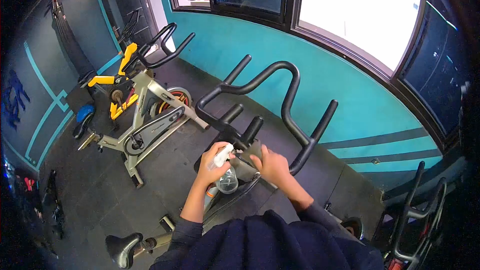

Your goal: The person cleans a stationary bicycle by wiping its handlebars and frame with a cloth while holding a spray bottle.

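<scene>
My left hand is wrapped round the white head of a clear spray bottle, which hangs below the fingers. To its right, my right hand holds a grey cloth, thumb pressed over it, against the front post of an exercise bike. The bike's black handlebar curves up and away beyond both hands, with two short padded grips just above them. Part of the cloth and the bike's post are hidden behind the hands and bottle.
A black saddle is at the lower left. A grey bike and a yellow bike stand at the left. Another handlebar rises at the lower right. A teal wall with windows runs behind.
</scene>
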Action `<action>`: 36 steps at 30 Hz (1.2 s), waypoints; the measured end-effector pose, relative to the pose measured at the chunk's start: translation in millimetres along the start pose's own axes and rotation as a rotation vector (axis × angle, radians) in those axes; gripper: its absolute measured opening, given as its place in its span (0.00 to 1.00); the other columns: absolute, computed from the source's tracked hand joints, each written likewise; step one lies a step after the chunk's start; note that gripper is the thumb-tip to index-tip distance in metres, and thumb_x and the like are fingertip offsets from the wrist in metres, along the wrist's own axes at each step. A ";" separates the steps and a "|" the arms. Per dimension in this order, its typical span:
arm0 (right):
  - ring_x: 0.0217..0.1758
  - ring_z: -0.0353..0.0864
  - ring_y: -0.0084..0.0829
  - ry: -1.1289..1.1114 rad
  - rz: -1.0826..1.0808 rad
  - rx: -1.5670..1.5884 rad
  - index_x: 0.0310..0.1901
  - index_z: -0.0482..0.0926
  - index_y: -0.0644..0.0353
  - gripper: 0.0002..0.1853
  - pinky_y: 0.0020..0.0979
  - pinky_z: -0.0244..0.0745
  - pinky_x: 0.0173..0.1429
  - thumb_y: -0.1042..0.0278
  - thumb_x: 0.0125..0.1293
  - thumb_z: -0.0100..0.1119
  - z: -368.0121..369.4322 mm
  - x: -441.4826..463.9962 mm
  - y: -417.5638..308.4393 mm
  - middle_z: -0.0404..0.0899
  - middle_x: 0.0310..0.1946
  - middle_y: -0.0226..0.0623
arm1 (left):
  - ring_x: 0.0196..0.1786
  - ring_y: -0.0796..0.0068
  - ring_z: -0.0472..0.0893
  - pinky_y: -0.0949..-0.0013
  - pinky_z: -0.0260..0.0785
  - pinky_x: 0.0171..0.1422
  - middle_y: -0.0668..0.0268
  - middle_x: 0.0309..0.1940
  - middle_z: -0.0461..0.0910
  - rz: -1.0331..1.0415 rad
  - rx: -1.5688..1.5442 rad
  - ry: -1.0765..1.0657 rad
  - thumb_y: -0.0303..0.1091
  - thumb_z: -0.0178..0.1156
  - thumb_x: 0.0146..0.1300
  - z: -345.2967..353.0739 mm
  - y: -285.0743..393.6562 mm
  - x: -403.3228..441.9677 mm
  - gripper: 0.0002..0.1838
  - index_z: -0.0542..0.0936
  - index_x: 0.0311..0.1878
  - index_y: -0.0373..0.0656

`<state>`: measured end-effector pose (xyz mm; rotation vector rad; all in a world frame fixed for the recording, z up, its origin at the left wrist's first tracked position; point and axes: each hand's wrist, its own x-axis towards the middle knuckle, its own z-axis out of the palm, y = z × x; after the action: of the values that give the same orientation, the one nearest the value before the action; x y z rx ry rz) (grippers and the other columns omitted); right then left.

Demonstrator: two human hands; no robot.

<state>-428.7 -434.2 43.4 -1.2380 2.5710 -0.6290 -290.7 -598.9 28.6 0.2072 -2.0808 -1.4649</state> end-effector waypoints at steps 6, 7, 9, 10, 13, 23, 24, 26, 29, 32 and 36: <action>0.43 0.74 0.35 0.451 -0.295 -0.431 0.62 0.66 0.68 0.36 0.31 0.70 0.50 0.53 0.55 0.60 31.8 -45.0 34.3 0.75 0.42 0.40 | 0.43 0.74 0.83 0.70 0.73 0.51 0.63 0.37 0.82 -0.018 0.019 0.003 0.19 0.55 0.46 2.9 -0.3 0.5 0.26 0.71 0.53 0.36; 0.42 0.74 0.35 0.482 -0.294 -0.499 0.61 0.67 0.67 0.36 0.32 0.70 0.49 0.51 0.54 0.60 34.6 -44.1 35.1 0.75 0.42 0.39 | 0.43 0.74 0.83 0.70 0.73 0.51 0.63 0.36 0.82 -0.017 -0.001 0.002 0.19 0.55 0.46 3.9 -1.3 0.9 0.26 0.71 0.53 0.36; 0.42 0.75 0.35 0.512 -0.293 -0.568 0.60 0.68 0.67 0.36 0.32 0.71 0.47 0.49 0.54 0.61 37.6 -38.3 29.8 0.75 0.42 0.37 | 0.43 0.74 0.83 0.70 0.73 0.51 0.63 0.37 0.82 -0.035 -0.007 -0.006 0.19 0.55 0.46 4.6 2.8 4.0 0.26 0.71 0.53 0.36; 0.40 0.76 0.36 0.438 -0.188 -0.506 0.57 0.69 0.66 0.36 0.34 0.72 0.45 0.46 0.53 0.61 38.4 -30.3 18.5 0.76 0.40 0.38 | 0.43 0.74 0.83 0.70 0.73 0.51 0.64 0.37 0.82 -0.050 -0.011 -0.014 0.19 0.55 0.46 5.0 4.0 5.5 0.26 0.72 0.53 0.36; 0.36 0.80 0.38 0.286 -0.058 -0.309 0.54 0.70 0.65 0.36 0.39 0.74 0.41 0.41 0.54 0.61 31.4 -1.1 -3.8 0.78 0.36 0.39 | 0.42 0.74 0.82 0.71 0.73 0.51 0.64 0.37 0.82 -0.066 -0.033 -0.003 0.19 0.55 0.46 4.1 2.8 7.1 0.25 0.72 0.53 0.36; 0.47 0.82 0.36 -0.468 0.051 0.989 0.55 0.74 0.67 0.32 0.35 0.74 0.53 0.42 0.64 0.57 -4.9 45.7 16.5 0.82 0.42 0.49 | 0.42 0.72 0.83 0.68 0.74 0.50 0.63 0.36 0.82 -0.048 -0.017 -0.002 0.20 0.55 0.44 3.2 4.7 7.3 0.26 0.72 0.53 0.36; 0.47 0.82 0.36 -0.467 0.052 0.990 0.55 0.74 0.67 0.32 0.35 0.74 0.53 0.42 0.64 0.57 -2.4 42.6 15.8 0.82 0.42 0.49 | 0.42 0.72 0.83 0.68 0.74 0.50 0.63 0.36 0.82 -0.048 -0.017 -0.004 0.20 0.55 0.44 2.8 3.0 7.2 0.26 0.72 0.53 0.36; 0.46 0.83 0.44 -0.193 0.030 0.518 0.53 0.74 0.66 0.31 0.38 0.76 0.51 0.42 0.64 0.57 4.5 33.5 17.6 0.81 0.40 0.56 | 0.42 0.72 0.83 0.68 0.74 0.50 0.63 0.35 0.82 -0.010 -0.021 0.027 0.21 0.55 0.44 4.4 0.5 5.2 0.26 0.72 0.53 0.36; 0.41 0.82 0.49 0.004 0.013 0.099 0.53 0.71 0.67 0.33 0.46 0.76 0.46 0.42 0.61 0.58 3.3 5.4 2.7 0.80 0.34 0.56 | 0.41 0.78 0.81 0.75 0.71 0.48 0.65 0.36 0.82 -0.022 0.036 0.049 0.19 0.55 0.46 6.8 9.4 2.4 0.25 0.73 0.53 0.38; 0.39 0.81 0.44 0.264 -0.114 -0.095 0.58 0.67 0.66 0.36 0.42 0.75 0.45 0.46 0.56 0.62 26.6 -23.0 19.4 0.80 0.37 0.46 | 0.41 0.79 0.81 0.75 0.71 0.49 0.65 0.37 0.82 -0.001 0.036 0.037 0.20 0.55 0.46 6.1 4.8 -0.3 0.25 0.73 0.53 0.38; 0.43 0.78 0.35 0.524 -0.387 -0.459 0.62 0.66 0.64 0.39 0.34 0.73 0.48 0.52 0.50 0.64 28.0 -49.0 50.2 0.77 0.42 0.39 | 0.41 0.77 0.82 0.74 0.71 0.49 0.64 0.37 0.82 -0.034 0.026 0.026 0.20 0.56 0.46 5.1 6.8 1.2 0.26 0.73 0.53 0.38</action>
<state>-422.5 -375.9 -4.2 -1.9796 3.0397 -0.4910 -293.0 -592.6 34.0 0.2719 -2.0867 -1.4479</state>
